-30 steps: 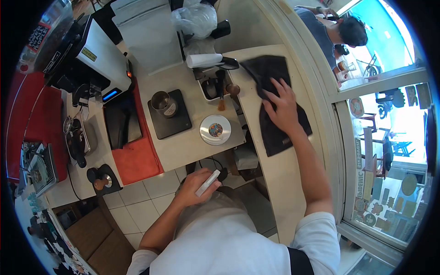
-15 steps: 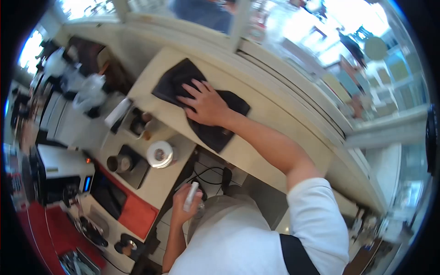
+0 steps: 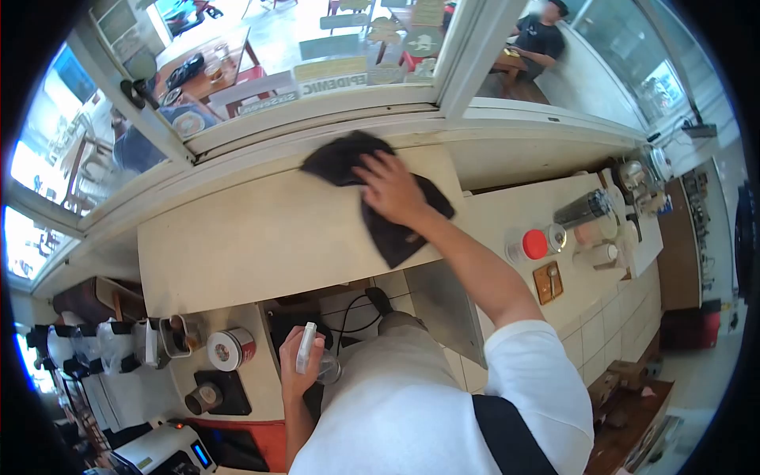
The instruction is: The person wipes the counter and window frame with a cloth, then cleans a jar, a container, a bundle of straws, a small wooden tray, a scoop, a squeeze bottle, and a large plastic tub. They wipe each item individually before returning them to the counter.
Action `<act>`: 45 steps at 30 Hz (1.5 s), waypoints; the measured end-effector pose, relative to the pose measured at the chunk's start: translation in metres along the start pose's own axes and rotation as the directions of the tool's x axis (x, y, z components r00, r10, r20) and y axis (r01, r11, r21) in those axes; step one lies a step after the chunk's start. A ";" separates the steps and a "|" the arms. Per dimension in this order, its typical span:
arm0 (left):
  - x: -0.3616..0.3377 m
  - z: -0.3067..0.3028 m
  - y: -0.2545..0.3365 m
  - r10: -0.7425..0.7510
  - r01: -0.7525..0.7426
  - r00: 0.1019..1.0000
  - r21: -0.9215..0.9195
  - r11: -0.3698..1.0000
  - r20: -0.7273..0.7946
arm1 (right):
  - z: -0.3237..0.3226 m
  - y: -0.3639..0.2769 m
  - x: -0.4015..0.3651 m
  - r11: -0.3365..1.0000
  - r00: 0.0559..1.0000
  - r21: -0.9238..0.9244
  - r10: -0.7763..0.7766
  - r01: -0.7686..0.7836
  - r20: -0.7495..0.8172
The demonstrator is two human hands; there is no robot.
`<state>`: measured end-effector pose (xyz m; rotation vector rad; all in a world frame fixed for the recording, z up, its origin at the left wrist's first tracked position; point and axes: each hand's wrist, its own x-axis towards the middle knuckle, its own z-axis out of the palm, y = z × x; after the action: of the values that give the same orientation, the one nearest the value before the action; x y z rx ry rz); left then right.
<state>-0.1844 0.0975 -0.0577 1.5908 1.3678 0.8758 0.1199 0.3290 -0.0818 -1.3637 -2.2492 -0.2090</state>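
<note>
My right hand (image 3: 391, 188) lies flat on a black cloth (image 3: 393, 236), its fingers a little apart. The cloth is spread and creased at the right end of a cream counter top (image 3: 245, 237), below the window. Low at my left side, my left hand (image 3: 298, 377) is closed around a spray bottle with a white head (image 3: 306, 348). The bottle's clear body (image 3: 329, 369) shows beside my trousers, partly hidden by the hand.
A round white-lidded tin (image 3: 226, 351), a metal cup (image 3: 203, 397) and a plastic tub (image 3: 180, 336) stand on the lower left counter. On the right counter are a red-lidded jar (image 3: 534, 244), a wooden tray (image 3: 548, 283) and stacked dark cups (image 3: 583, 208). A person (image 3: 538, 39) sits beyond the glass.
My view has turned to the right. My right hand and the black cloth have moved from the counter top's left end to its right end. The spray bottle stays in my left hand.
</note>
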 end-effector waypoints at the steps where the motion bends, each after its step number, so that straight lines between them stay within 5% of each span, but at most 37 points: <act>1: 0.002 0.001 0.002 0.013 -0.013 1.000 0.002 1.000 0.018 | -0.013 0.020 -0.022 0.997 0.998 -0.039 0.061 -0.062 -0.018; 4: 0.006 0.003 0.006 0.063 -0.063 0.997 0.006 0.998 0.033 | -0.054 0.054 -0.075 0.955 0.965 -0.149 0.245 -0.256 -0.088; 6: 0.007 0.002 0.009 0.086 -0.087 0.995 0.009 0.996 0.048 | -0.065 0.071 -0.095 0.908 0.897 0.005 0.416 -0.420 -0.148; 9: 0.007 0.002 0.011 0.093 -0.093 0.995 0.003 0.996 0.038 | -0.086 0.083 -0.097 0.453 0.483 0.429 0.874 -0.781 -0.043; 12: 0.007 0.006 0.010 0.122 -0.122 0.992 -0.012 0.992 0.033 | -0.095 0.077 -0.075 0.438 0.462 0.817 0.852 -0.374 -0.246; 15: 0.005 0.007 0.012 0.130 -0.130 0.991 -0.011 0.991 0.023 | -0.091 0.062 -0.026 0.777 0.577 0.481 0.626 -0.405 -0.525; 17: 0.003 0.008 0.011 0.132 -0.132 0.991 0.006 0.991 0.028 | -0.057 0.084 0.003 0.904 0.687 0.326 0.424 -0.278 -0.590; 21: -0.003 0.007 0.016 0.089 -0.090 0.996 0.025 0.996 0.016 | -0.005 0.082 0.052 0.890 0.758 0.074 0.425 -0.451 -0.494; 26: 0.001 0.009 0.020 0.010 -0.011 1.000 0.043 0.999 0.020 | -0.014 0.026 0.079 0.953 0.953 0.056 0.299 -0.296 -0.042; 29: 0.009 0.006 0.025 0.047 -0.048 0.999 0.044 0.998 0.024 | -0.036 0.057 0.059 0.987 0.987 -0.034 0.158 -0.157 0.042; 31: 0.012 0.005 0.020 0.055 -0.056 0.998 0.042 0.998 0.030 | -0.037 0.103 0.052 0.944 0.941 -0.023 0.329 -0.329 0.078; 33: 0.014 0.007 0.016 0.106 -0.106 0.994 0.005 0.994 -0.009 | -0.039 0.141 0.040 0.969 0.988 -0.195 0.140 -0.150 -0.064; 43: -0.004 -0.005 0.001 0.016 -0.017 0.982 -0.003 1.000 -0.189 | 0.035 -0.026 0.158 0.967 0.969 -0.118 -0.209 0.224 0.130; 45: -0.010 -0.006 0.000 -0.013 0.009 0.972 -0.016 1.000 -0.234 | 0.069 -0.066 0.181 0.933 0.938 -0.112 -0.346 0.341 -0.027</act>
<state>-0.1916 0.0881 -0.0551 1.5031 1.5272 1.0915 -0.0280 0.4651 -0.0452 -0.9918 -2.4544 -0.4805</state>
